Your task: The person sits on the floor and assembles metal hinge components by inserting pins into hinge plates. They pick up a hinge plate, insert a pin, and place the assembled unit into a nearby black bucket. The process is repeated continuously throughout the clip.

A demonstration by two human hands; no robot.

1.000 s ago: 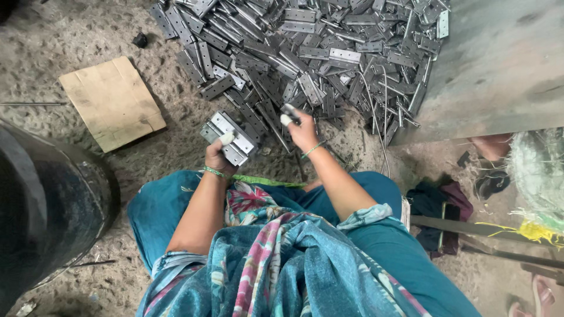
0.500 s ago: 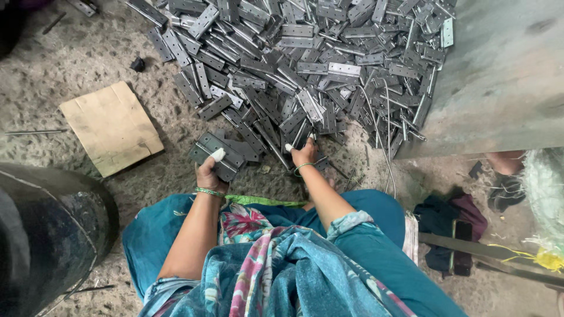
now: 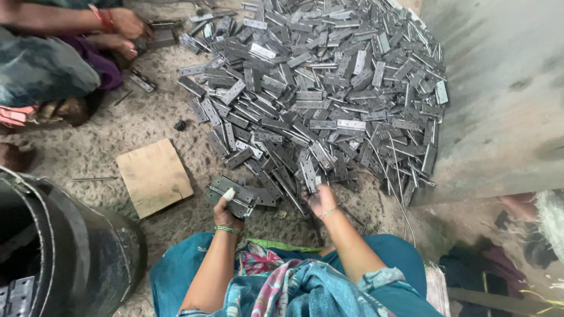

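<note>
On the sandy floor (image 3: 100, 147), seen from the head camera, a large heap of grey metal hinges (image 3: 329, 88) spreads from the middle to the far right, ending against a grey slab (image 3: 505, 94). At the near edge of the heap, the left hand (image 3: 226, 212) has its grip clamped on a small stack of hinges (image 3: 232, 196), thumb on top, the stack lying just off the heap's near-left fringe. The right hand (image 3: 322, 201) rests at the heap's near edge with its fingers closed around a single hinge (image 3: 308, 176) that stands roughly upright among the others. The two hands are near each other but apart. A flat square of cardboard (image 3: 154, 176) lies on the floor left of the left hand. A black drum (image 3: 76, 258) stands at the near-left corner of the view. At the far-left corner, another person's hand (image 3: 126, 23) is at a few hinges set apart from the heap.
</note>
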